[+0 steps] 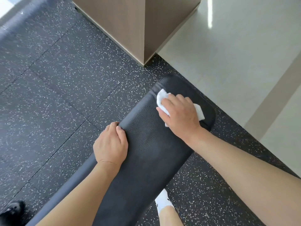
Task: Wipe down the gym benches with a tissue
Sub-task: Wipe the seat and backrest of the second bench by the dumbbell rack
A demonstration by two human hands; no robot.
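One bench (pixel 146 154) fills the middle of your view, a long black padded tabletop running from the bottom edge up toward the tan pillar (pixel 128 30), over speckled rubber floor (pixel 48 79). No other bench shows here, though the task speaks of several.

Two hands are on it. Your left hand (pixel 111 144) curls its fingers over the near left edge of the pad, gripping it, likely to steady yourself. Your right hand (pixel 179 111) lies near the far rounded end, fingers spread fairly flat and pressing on the one white tissue (pixel 161 97), which pokes out on both sides of the hand.

By the look of it you are mid-wipe at the far end of the pad. A sensible next move is to keep the tissue flat under your palm and draw it back along the pad toward you, covering the side edges too.

One white-socked foot (pixel 163 203) shows beside the bench below.
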